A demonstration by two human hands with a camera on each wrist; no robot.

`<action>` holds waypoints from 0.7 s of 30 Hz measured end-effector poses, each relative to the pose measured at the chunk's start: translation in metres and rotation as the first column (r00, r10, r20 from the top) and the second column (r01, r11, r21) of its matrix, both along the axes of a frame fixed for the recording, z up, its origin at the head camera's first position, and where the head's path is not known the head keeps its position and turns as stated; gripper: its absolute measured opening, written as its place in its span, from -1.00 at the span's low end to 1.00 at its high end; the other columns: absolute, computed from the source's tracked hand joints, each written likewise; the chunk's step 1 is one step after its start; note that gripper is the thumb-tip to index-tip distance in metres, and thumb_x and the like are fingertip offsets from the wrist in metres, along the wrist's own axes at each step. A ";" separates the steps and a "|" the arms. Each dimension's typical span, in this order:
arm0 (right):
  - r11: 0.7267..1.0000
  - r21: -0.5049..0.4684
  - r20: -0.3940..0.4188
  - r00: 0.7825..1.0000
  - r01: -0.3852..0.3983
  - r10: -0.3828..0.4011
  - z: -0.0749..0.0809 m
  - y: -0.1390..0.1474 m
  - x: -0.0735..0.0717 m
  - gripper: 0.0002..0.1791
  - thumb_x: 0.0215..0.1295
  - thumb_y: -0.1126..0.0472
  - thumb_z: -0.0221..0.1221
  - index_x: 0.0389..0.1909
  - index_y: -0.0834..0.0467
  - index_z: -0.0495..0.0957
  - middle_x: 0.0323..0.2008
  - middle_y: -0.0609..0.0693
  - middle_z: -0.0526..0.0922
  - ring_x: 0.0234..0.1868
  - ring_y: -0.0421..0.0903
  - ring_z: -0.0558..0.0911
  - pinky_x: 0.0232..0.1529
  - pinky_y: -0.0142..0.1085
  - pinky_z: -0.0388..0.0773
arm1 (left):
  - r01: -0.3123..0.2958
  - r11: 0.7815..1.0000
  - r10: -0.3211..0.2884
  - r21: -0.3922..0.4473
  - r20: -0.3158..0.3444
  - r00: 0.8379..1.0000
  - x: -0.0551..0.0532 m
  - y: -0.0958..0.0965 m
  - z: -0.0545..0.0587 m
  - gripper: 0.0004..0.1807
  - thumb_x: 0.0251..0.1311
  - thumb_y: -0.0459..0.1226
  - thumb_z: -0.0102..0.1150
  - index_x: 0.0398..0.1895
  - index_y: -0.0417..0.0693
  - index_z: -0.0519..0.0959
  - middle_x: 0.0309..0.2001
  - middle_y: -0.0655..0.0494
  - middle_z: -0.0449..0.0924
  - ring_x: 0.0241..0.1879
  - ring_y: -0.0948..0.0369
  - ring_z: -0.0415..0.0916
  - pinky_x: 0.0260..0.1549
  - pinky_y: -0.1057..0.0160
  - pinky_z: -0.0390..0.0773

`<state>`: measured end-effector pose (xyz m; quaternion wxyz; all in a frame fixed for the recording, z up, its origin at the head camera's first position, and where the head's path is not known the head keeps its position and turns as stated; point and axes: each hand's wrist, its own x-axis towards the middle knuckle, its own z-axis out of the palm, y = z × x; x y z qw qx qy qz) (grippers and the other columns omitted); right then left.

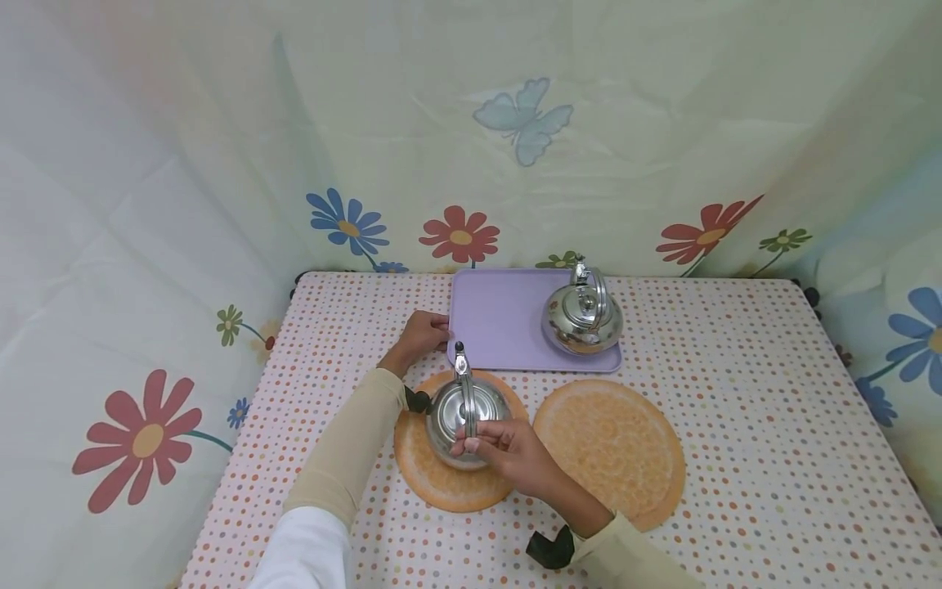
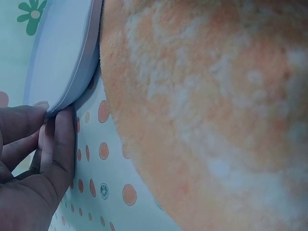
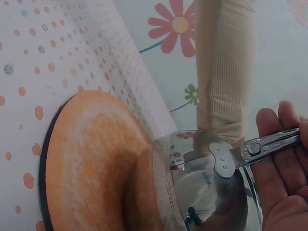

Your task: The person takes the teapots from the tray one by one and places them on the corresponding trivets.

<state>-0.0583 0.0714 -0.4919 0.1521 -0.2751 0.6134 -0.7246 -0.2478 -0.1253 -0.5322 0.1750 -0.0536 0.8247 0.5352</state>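
Right hand [image 1: 508, 451] gripping near kettle [image 1: 445, 415] by handle [image 1: 469, 403], over left orange mat [image 1: 459, 496] (can't tell if touching). Left hand [image 1: 423, 334] pinching left edge of purple tray [image 1: 493, 321]. Far kettle [image 1: 577, 315] on tray's right end, might slide or tip if tray gets yanked imo.

Booth with floral curtains [image 1: 412, 106]

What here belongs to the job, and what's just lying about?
Likely the job:
- kettle held by right fingers
- tray pinched by left fingers
- second kettle, on the tray
- mat below held kettle

Likely just about:
- bare mat
- dotted tablecloth
- flowery curtain
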 end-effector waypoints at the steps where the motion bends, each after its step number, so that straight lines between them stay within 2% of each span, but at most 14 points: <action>1: 1.000 -0.001 -0.002 1.000 0.003 -0.003 0.000 0.000 0.000 -0.79 0.39 0.43 0.07 -0.11 0.51 0.56 -0.26 0.25 0.70 -0.07 -0.10 0.67 -0.04 -0.31 0.60 | -0.002 1.000 0.002 -0.002 0.000 1.000 0.000 0.000 0.000 -0.56 0.21 -0.46 0.19 0.19 -0.33 0.49 -0.19 -0.10 0.59 -0.26 0.13 0.63 -0.29 0.31 0.66; 6: 0.999 0.019 -0.038 0.999 0.033 -0.032 -0.002 -0.002 0.003 -0.81 0.40 0.42 0.06 -0.15 0.48 0.58 -0.25 0.22 0.70 -0.04 -0.07 0.66 0.01 -0.27 0.58 | 0.004 1.000 -0.004 -0.009 -0.004 1.000 0.001 0.001 0.001 -0.55 0.22 -0.46 0.18 0.20 -0.33 0.48 -0.19 -0.09 0.59 -0.25 0.12 0.63 -0.29 0.31 0.66; 11: 0.998 0.053 -0.021 0.999 0.046 -0.045 -0.002 -0.002 0.005 -0.81 0.42 0.38 0.06 -0.17 0.43 0.60 -0.20 0.21 0.69 0.08 -0.02 0.60 0.08 -0.25 0.54 | 0.007 1.000 -0.008 -0.026 -0.014 1.000 0.001 0.001 0.000 -0.56 0.22 -0.45 0.19 0.19 -0.34 0.48 -0.20 -0.09 0.59 -0.24 0.12 0.63 -0.28 0.32 0.66; 18: 0.997 0.072 0.037 0.999 0.005 -0.008 -0.001 0.005 0.003 -0.63 0.38 0.39 0.11 0.15 0.47 0.44 -0.12 0.23 0.68 0.02 0.02 0.64 0.03 -0.21 0.57 | 0.015 1.000 -0.015 -0.007 -0.026 1.000 0.001 0.000 0.000 -0.56 0.20 -0.46 0.19 0.18 -0.38 0.48 -0.20 -0.12 0.59 -0.26 0.11 0.64 -0.29 0.30 0.66; 21: 0.993 0.109 0.023 0.999 0.040 -0.043 0.001 0.009 0.002 -0.55 0.34 0.39 0.17 0.20 0.50 0.38 -0.08 0.26 0.65 -0.02 -0.01 0.65 0.01 -0.21 0.59 | 0.017 1.000 -0.016 0.006 -0.029 0.999 -0.001 -0.001 -0.001 -0.56 0.20 -0.47 0.19 0.18 -0.38 0.49 -0.19 -0.13 0.60 -0.27 0.10 0.64 -0.30 0.30 0.67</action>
